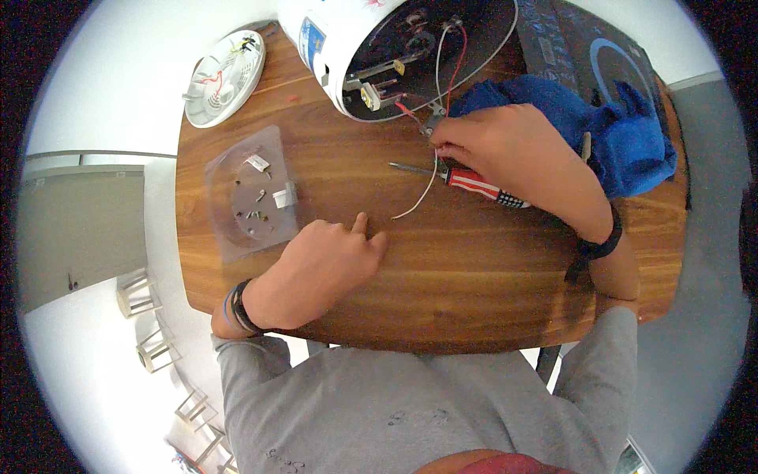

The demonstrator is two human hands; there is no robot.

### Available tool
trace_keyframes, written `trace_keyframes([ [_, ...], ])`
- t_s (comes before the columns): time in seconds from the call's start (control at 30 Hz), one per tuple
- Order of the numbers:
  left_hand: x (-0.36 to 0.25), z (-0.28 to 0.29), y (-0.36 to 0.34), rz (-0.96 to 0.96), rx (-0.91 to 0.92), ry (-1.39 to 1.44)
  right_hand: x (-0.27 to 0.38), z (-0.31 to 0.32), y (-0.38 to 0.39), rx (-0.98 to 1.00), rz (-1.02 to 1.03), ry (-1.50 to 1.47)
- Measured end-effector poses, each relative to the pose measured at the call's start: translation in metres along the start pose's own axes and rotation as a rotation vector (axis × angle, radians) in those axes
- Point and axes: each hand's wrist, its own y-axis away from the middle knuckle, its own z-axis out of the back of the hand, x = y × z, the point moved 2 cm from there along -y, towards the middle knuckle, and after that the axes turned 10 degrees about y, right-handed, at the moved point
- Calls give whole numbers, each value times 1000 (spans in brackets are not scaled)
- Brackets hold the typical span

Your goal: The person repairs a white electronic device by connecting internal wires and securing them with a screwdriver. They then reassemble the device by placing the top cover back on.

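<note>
Right hand (505, 146) near the worktop's (442, 300) far edge, fingers pinched together on a white wire (422, 193) by the opened white appliance (379, 55), red-handled screwdriver (466, 179) lying under it, left hand (324, 265) loosely curled, empty, resting mid-worktop beside a clear plastic sheet (253, 193) of small parts

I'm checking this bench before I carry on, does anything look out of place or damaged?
The white appliance lies on its side, its base open with loose wires trailing out. Its round white cover sits apart on the table edge.
</note>
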Motion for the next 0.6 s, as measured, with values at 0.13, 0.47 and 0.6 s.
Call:
trace_keyframes([
  [0.13,1,2,1,-2,1,23,-17,-2,4,-31,-85,-23],
  [0.47,5,-1,7,-58,-162,40,8,32,38,-2,-209,-115],
  [0.6,6,6,3,-47,-120,43,0,24,62,14,-75,80],
])
